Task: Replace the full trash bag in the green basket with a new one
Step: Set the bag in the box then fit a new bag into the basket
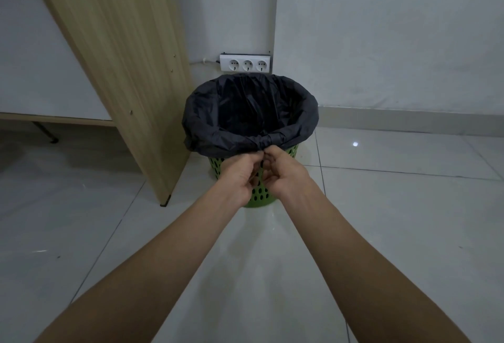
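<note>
one wood panel stands at left. just right of it, one green basket sits on the floor, lined with one black bag folded over its rim. two hands, left hand and right hand, pinch the bag's gathered near edge. one strip, three sockets, behind.

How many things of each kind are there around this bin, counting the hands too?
Green basket: 1
Black trash bag: 1
Hands: 2, left hand and right hand, both pinching the bag's gathered edge
Power strip: 1, with 3 sockets
Wooden panel: 1
Total: 6
</note>
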